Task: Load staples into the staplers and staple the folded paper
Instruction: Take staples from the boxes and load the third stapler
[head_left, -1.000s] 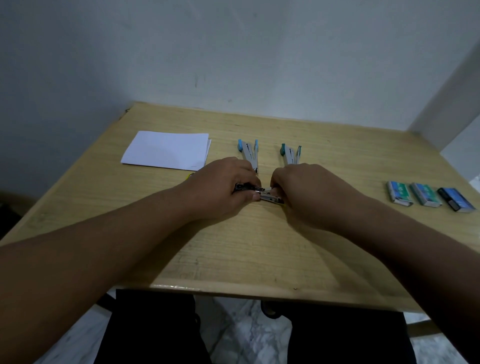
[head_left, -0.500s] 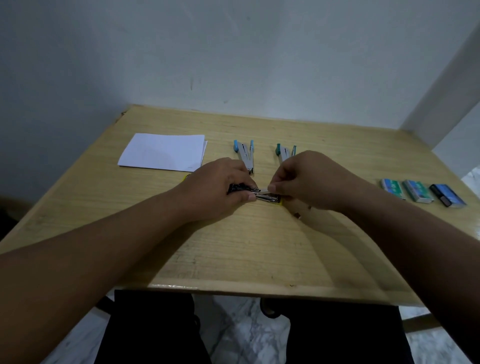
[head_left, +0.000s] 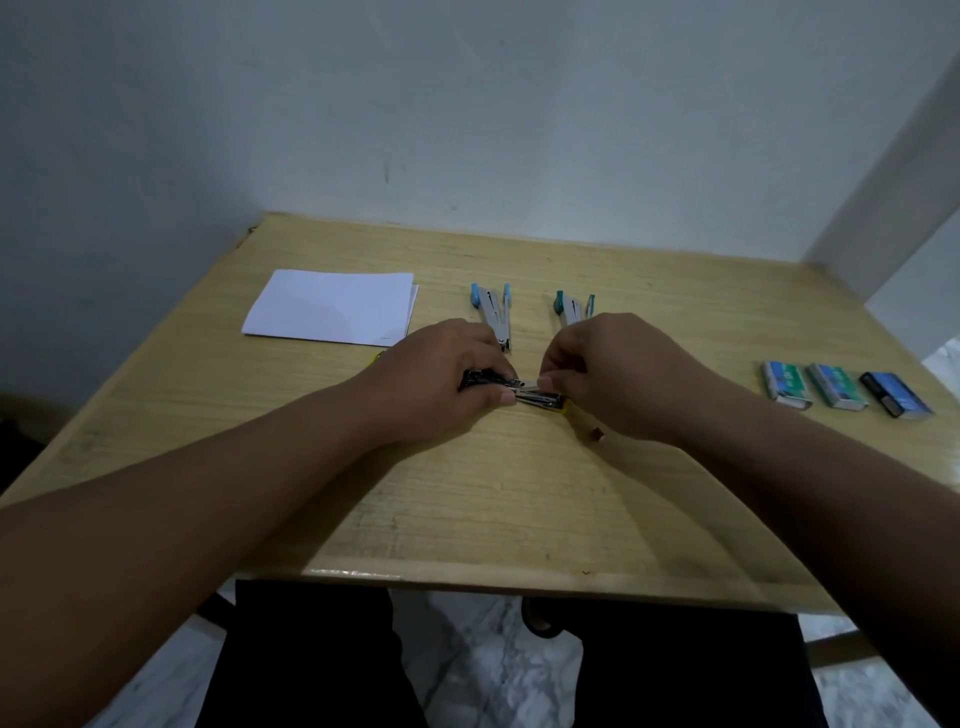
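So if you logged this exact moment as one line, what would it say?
step: loading staples | left hand: grips open stapler | right hand: pinches at its metal rail | two staplers idle | folded paper unstapled

White folded paper (head_left: 332, 307) on a pale wood-grain table (head_left: 519, 499); blue-tipped staplers (head_left: 493, 312); two green staple boxes (head_left: 785, 385), one blue, possibly black-ended.

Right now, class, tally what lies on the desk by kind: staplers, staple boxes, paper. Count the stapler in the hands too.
Staplers: 3: the held stapler in the left hand and right hand, the blue stapler, the teal stapler
Staple boxes: 3
Folded paper: 1 stack
Total: 7
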